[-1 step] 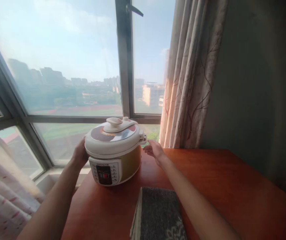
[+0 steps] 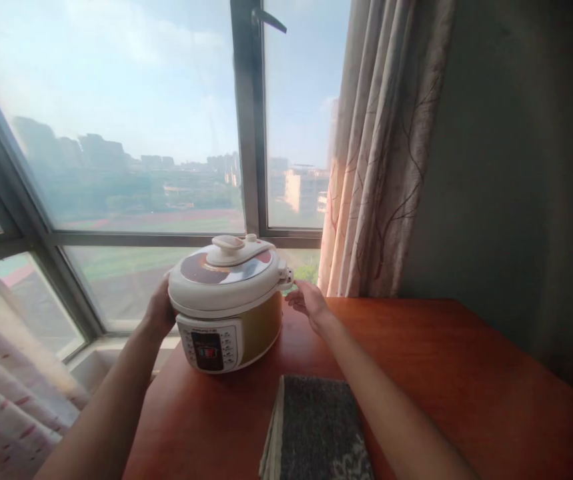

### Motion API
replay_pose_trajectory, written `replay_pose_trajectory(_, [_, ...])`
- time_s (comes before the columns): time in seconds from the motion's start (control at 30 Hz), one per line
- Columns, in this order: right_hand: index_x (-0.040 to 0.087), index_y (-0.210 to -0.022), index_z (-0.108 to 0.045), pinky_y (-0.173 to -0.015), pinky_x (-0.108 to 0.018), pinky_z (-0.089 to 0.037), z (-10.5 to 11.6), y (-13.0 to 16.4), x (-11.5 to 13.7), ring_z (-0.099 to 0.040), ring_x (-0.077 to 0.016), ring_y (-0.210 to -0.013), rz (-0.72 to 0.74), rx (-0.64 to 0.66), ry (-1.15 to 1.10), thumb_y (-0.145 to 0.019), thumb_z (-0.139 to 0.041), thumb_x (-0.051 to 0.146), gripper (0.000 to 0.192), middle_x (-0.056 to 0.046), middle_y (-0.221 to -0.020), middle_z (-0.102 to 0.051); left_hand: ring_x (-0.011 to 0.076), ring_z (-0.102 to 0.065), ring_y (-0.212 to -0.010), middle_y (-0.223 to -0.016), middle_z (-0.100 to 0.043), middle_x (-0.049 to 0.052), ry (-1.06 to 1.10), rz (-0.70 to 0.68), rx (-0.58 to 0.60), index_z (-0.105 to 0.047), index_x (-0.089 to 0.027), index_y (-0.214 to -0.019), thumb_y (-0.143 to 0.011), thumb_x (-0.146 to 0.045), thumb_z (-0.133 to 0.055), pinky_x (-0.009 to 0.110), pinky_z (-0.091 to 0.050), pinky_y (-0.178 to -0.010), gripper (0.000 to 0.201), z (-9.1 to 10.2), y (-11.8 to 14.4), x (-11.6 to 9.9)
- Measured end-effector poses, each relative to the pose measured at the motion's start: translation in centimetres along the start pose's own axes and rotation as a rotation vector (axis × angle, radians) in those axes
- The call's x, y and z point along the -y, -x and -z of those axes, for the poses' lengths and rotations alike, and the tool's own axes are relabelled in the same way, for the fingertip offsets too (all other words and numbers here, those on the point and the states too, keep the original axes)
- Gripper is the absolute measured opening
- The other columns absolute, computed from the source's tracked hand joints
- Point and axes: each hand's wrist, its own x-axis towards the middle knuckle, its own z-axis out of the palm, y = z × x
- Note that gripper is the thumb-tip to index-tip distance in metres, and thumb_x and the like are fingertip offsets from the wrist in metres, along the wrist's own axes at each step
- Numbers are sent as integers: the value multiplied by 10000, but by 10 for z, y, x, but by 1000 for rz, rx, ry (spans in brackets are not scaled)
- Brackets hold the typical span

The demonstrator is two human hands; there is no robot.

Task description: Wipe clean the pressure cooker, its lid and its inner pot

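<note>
A white and gold electric pressure cooker [image 2: 261,327] stands upright on the wooden table, its control panel turned toward the front left. Its white lid [image 2: 186,287] is on, with a knob handle on top. My left hand [image 2: 160,308] lies against the cooker's left side, its fingers curving out of sight behind it. On the other side, my right hand [image 2: 309,303] is at the small side handle [image 2: 286,275], its fingers loosely apart and pointing toward the cooker. Its fingertips are at or just touching the handle; I cannot tell how firmly.
A folded dark grey cloth [image 2: 319,427] with a pale edge lies on the table [image 2: 416,360] in front of the cooker. Behind stands a window with a grey frame [image 2: 252,133]. Curtains hang at the right [image 2: 381,167] and the lower left [image 2: 11,387].
</note>
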Motion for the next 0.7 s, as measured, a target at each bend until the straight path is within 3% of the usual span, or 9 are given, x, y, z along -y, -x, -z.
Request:
replay_pose_trajectory(0.17, [176, -761, -616, -530, -203, -414, -13, -4, 3, -567, -97, -521, 36, -26, -42, -868, -524, 390, 256, -20, -644, -685, 315, -673, -1034, -939, -765, 72, 10, 1, 61, -705, -127, -1070, -739, -377, -656, 408, -578, -875, 417, -17, 7, -1])
replay_pose_trajectory(0.33, [176, -691, -603, -486, -200, -392, -18, -9, 8, -538, -95, -474, 30, -81, -81, -864, -568, 370, 263, -7, -555, -639, 304, -675, -1015, -965, -763, 73, 32, -7, 81, -692, -125, -1056, -728, -361, -661, 382, -571, -869, 405, -10, 4, 5])
replay_pose_trajectory(0.5, [156, -685, -630, -405, -178, -344, -13, -11, 13, -508, -80, -425, 11, -103, -33, -849, -609, 320, 233, -33, -559, -658, 287, -681, -968, -947, -765, 60, 40, -17, 36, -676, -119, -1036, -706, -396, -668, 368, -570, -839, 431, -8, 3, 8])
replay_pose_trajectory(0.7, [152, -640, -608, -323, -155, -243, 6, -18, 24, -418, -57, -361, 15, -212, -26, -858, -613, 309, 269, -49, -493, -631, 276, -677, -954, -919, -761, 60, 65, -3, -18, -670, -136, -994, -726, -469, -653, 366, -553, -844, 427, -28, 12, 27])
